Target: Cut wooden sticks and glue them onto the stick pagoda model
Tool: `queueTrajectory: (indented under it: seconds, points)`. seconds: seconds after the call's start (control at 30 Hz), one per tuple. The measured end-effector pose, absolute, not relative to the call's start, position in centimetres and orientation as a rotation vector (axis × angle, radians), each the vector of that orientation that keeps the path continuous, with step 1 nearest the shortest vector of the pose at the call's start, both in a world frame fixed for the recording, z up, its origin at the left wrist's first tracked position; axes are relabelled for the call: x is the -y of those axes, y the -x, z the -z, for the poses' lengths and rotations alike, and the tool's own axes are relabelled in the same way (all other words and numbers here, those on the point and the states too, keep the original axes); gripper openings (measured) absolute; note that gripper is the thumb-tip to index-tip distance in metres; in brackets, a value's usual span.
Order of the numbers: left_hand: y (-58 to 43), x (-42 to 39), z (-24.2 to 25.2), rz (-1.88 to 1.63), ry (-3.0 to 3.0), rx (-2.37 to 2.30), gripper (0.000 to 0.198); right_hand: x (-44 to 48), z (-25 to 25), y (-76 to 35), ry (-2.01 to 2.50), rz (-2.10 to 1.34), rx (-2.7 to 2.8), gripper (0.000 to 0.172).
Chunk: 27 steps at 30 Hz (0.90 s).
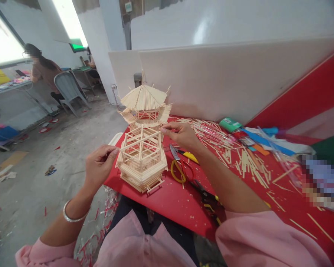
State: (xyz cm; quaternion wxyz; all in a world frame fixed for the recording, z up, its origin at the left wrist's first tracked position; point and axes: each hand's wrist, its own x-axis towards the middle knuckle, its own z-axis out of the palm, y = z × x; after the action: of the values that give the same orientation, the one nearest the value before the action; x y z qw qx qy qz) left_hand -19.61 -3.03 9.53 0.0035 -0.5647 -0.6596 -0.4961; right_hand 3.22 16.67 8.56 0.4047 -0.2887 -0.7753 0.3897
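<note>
A hexagonal stick-built frame [141,159] sits at the near left corner of a red table [178,200]. My left hand [99,165] pinches its left upper rim with fingers closed. At the frame's far right upper edge, my right hand [180,135] pinches a thin stick. Just behind the frame stands a finished stick pagoda roof model [144,105].
Scissors with yellow handles [179,167], pliers [208,200] and a yellow-handled knife [186,155] lie right of the frame. Several loose sticks [239,155] and packets [231,124] cover the table's back right. A white board stands behind. At far left a person sits by a grey chair [68,89].
</note>
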Motion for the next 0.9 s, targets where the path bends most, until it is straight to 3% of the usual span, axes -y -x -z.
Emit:
queueTrajectory:
  seconds: [0.6,0.9]
  points:
    - [19.34,3.35,-9.53,1.517,1.766,2.014,0.015,-17.21,-8.58,-3.32,0.732,-1.070,1.939,0.015]
    - [19.06,3.25,-9.09,1.676,1.675,2.112,0.011,-17.10,-8.67,-3.36,0.721,-1.102,1.926,0.018]
